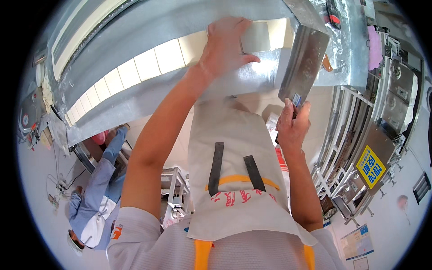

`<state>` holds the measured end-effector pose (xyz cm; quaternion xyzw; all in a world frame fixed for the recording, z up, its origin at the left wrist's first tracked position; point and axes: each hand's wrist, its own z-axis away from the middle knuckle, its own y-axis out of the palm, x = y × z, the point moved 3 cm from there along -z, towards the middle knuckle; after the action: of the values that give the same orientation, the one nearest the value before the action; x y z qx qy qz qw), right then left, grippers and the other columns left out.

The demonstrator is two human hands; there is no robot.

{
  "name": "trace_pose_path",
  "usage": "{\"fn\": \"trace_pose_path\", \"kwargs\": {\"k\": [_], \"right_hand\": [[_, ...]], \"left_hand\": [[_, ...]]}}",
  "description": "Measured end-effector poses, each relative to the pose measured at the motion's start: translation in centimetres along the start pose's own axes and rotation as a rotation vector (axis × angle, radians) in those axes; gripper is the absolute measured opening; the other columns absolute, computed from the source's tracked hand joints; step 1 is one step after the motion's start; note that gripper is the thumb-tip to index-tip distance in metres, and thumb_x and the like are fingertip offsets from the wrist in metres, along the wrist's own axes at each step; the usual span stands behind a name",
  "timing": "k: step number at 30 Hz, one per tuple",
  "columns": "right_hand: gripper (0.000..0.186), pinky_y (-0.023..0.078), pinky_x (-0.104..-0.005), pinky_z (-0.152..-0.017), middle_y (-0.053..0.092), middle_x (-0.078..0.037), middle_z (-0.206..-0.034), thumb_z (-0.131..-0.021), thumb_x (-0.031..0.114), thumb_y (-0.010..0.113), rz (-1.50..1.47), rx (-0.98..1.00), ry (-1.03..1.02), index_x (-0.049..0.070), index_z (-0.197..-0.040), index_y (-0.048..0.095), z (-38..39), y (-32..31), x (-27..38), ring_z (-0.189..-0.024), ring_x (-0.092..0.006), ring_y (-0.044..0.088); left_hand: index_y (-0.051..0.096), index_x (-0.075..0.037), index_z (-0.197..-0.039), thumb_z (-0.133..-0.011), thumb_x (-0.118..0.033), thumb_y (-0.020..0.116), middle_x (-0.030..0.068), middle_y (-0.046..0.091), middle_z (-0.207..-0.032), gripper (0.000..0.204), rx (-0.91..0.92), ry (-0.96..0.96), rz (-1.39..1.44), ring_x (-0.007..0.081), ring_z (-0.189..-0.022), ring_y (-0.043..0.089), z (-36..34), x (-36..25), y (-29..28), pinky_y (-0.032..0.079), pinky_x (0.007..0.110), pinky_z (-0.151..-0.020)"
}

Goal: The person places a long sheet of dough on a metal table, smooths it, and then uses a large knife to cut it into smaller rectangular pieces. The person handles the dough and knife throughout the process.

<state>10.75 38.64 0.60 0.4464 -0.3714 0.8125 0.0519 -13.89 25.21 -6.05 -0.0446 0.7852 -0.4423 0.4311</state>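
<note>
A long strip of pale dough (146,65) lies along the metal worktop, cut crosswise into several blocks toward the left. My left hand (226,42) rests over the strip, its thumb and fingers spread apart. Just right of its palm, between thumb and forefinger, a square metal plate (255,37) lies on the dough. In my right hand (293,123) is a cleaver (303,65) with a wide, flour-dusted blade. My fingers are wrapped round its handle. The blade is raised at the right end of the strip, apart from my left hand.
The steel worktop (153,24) curves across the top. An orange-handled tool (327,63) and a pink cloth (374,47) lie at its right. A metal rack (342,121) stands to the right. At the lower left is another person (96,193) in blue with a white apron.
</note>
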Motion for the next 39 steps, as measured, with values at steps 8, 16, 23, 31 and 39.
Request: {"fn": "trace_pose_path", "kwargs": {"k": [8, 16, 23, 31, 39], "right_hand": [[0.020, 0.046, -0.0350, -0.056, 0.059, -0.009, -0.070, -0.111, 0.013, 0.060, -0.013, 0.029, 0.018, 0.002, -0.102, 0.046, -0.2, 0.4, -0.3, -0.059, -0.0146, 0.058], [0.020, 0.045, -0.0363, -0.055, 0.059, -0.012, -0.070, -0.111, 0.012, 0.059, 0.016, 0.099, 0.014, 0.002, -0.101, 0.044, -1.0, 0.7, 0.5, -0.057, -0.0191, 0.060], [0.016, 0.048, -0.0421, -0.057, 0.060, -0.019, -0.070, -0.108, 0.006, 0.058, 0.204, 0.136, -0.179, 0.001, -0.103, 0.044, -3.8, 0.6, 2.8, -0.060, -0.0379, 0.064], [0.019, 0.048, -0.0589, -0.066, 0.066, -0.029, -0.079, -0.109, 0.013, 0.059, 0.393, 0.181, -0.200, 0.001, -0.110, 0.044, -6.8, 1.3, 5.3, -0.075, -0.0548, 0.065], [0.019, 0.047, -0.0622, -0.066, 0.066, -0.031, -0.079, -0.109, 0.013, 0.058, 0.431, 0.193, -0.205, 0.002, -0.113, 0.044, -7.1, 2.2, 4.9, -0.078, -0.0567, 0.065]], "left_hand": [[0.056, -0.016, -0.148, -0.074, -0.038, 0.094, 0.0071, 0.062, -0.145, 0.086, -0.028, 0.007, 0.032, 0.0322, -0.136, 0.054, 0.7, 1.0, 0.6, 0.034, 0.050, -0.117], [0.057, -0.016, -0.148, -0.075, -0.039, 0.093, 0.0080, 0.062, -0.145, 0.085, -0.061, 0.019, 0.058, 0.0324, -0.137, 0.054, 1.1, 1.5, 0.7, 0.035, 0.051, -0.118], [0.057, -0.015, -0.149, -0.075, -0.038, 0.093, 0.0079, 0.063, -0.145, 0.085, -0.059, 0.027, 0.022, 0.0325, -0.136, 0.056, 0.9, 1.6, 0.8, 0.037, 0.050, -0.118], [0.063, -0.014, -0.144, -0.074, -0.036, 0.094, 0.0065, 0.063, -0.147, 0.079, -0.050, 0.017, 0.032, 0.0319, -0.137, 0.055, 0.7, 1.2, 0.7, 0.037, 0.049, -0.119], [0.064, -0.014, -0.143, -0.073, -0.036, 0.094, 0.0058, 0.062, -0.148, 0.079, -0.050, 0.024, 0.031, 0.0319, -0.137, 0.054, 0.7, 1.4, 0.8, 0.036, 0.049, -0.119]]}}
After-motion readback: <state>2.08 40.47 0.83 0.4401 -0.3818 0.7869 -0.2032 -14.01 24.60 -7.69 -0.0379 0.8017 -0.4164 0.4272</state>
